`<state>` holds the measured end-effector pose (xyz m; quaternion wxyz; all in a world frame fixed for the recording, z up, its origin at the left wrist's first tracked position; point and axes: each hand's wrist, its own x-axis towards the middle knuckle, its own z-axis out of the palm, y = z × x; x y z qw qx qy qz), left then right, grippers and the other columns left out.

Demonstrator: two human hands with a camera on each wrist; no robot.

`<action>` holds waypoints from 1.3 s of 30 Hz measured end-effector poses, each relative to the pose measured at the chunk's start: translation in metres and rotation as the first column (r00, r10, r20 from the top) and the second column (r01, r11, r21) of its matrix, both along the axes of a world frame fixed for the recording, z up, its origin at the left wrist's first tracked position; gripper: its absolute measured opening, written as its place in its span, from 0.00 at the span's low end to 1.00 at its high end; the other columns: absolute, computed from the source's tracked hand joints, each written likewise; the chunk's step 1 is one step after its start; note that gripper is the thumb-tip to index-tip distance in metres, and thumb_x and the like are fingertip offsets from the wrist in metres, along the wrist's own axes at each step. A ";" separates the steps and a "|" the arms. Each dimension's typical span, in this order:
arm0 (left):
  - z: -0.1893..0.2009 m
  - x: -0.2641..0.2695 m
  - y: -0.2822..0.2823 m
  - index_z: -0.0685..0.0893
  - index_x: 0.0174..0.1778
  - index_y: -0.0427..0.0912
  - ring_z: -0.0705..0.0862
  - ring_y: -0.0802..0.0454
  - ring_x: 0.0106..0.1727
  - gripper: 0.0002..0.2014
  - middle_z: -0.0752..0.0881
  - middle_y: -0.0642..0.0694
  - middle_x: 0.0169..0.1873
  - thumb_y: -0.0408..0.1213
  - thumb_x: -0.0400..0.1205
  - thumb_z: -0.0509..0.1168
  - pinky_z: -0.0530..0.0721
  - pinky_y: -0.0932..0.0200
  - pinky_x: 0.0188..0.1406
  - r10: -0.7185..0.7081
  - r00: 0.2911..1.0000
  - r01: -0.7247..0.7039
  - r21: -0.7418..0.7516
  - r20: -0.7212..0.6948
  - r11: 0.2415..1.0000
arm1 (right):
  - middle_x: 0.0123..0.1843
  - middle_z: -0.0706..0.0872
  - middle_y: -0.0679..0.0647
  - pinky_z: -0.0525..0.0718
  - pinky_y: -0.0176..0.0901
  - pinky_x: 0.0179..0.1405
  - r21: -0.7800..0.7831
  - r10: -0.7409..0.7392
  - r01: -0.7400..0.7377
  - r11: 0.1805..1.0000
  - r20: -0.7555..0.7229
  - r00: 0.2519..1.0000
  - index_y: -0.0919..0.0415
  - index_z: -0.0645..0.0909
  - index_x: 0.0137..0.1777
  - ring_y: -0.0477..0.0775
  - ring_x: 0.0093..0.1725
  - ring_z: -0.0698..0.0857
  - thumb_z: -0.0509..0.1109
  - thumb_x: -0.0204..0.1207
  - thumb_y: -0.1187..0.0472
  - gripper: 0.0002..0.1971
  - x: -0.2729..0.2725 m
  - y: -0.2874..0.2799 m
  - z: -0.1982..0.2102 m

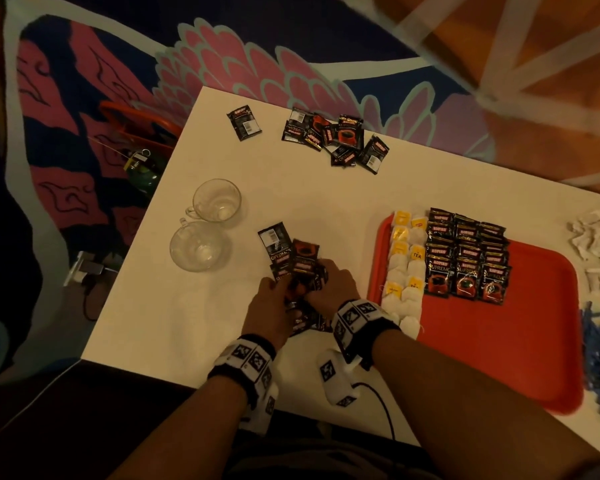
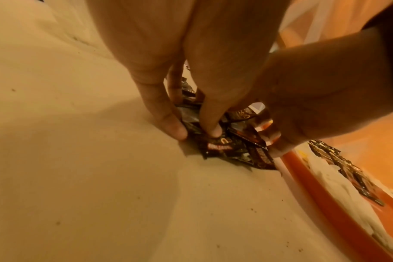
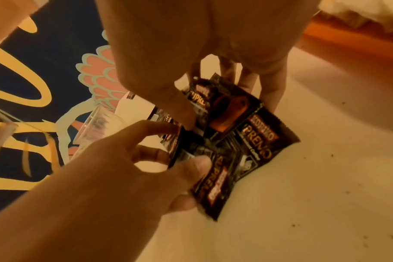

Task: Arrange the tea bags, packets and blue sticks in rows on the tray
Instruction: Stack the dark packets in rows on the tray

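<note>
My hands (image 1: pixel 305 292) pinch loose packets (image 1: pixel 296 261) left of the tray (image 1: pixel 520 341); the slick overlapped sachets could slide apart.

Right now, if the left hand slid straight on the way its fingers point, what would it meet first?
The left hand already holds the coffee sachet bunch; beyond it, probably the barcode-up sachet, though depth is unclear.

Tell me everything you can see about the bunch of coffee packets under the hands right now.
The bunch of coffee packets is a loose, overlapping fan of small black glossy sachets with red and gold print and a red cup picture; one shows its barcode back. It lies on the white table, left of the red tray and near two glass cups. The left hand and right hand both grip it, fingers curled around the sachets, gathering them. None is on the tray yet.
</note>
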<state>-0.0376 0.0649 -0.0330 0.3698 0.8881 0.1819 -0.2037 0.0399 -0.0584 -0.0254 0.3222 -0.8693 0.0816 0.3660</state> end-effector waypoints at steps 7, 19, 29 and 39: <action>-0.005 0.003 0.003 0.78 0.76 0.48 0.75 0.53 0.50 0.26 0.73 0.48 0.53 0.33 0.80 0.72 0.71 0.67 0.50 0.093 0.990 -0.088 -0.049 0.109 0.995 | 0.63 0.82 0.56 0.84 0.39 0.50 0.098 -0.076 0.079 0.992 -0.040 0.996 0.45 0.72 0.74 0.54 0.59 0.83 0.80 0.67 0.56 0.35 0.002 -0.003 -0.001; -0.003 0.007 0.006 0.85 0.65 0.44 0.73 0.58 0.54 0.19 0.79 0.44 0.60 0.27 0.79 0.70 0.70 0.81 0.49 0.006 0.988 0.009 -0.092 0.151 0.996 | 0.64 0.83 0.50 0.78 0.34 0.42 0.096 -0.092 0.097 0.991 -0.050 0.994 0.48 0.78 0.69 0.48 0.53 0.82 0.76 0.74 0.52 0.23 0.005 -0.005 0.002; 0.025 0.059 0.021 0.63 0.85 0.50 0.59 0.38 0.81 0.35 0.58 0.43 0.84 0.35 0.80 0.65 0.67 0.43 0.78 -0.286 0.958 0.274 0.200 0.033 0.941 | 0.57 0.85 0.50 0.86 0.43 0.46 0.056 -0.191 0.190 0.980 0.013 0.981 0.51 0.81 0.63 0.50 0.48 0.84 0.78 0.71 0.55 0.20 -0.002 -0.026 -0.003; 0.011 0.016 0.012 0.76 0.78 0.45 0.65 0.37 0.76 0.26 0.69 0.39 0.76 0.29 0.81 0.62 0.69 0.48 0.74 -0.295 0.954 0.284 0.172 0.045 0.943 | 0.53 0.88 0.54 0.88 0.49 0.52 0.077 -0.348 0.346 0.935 0.019 0.937 0.53 0.79 0.61 0.53 0.47 0.86 0.76 0.74 0.57 0.17 0.008 -0.029 0.003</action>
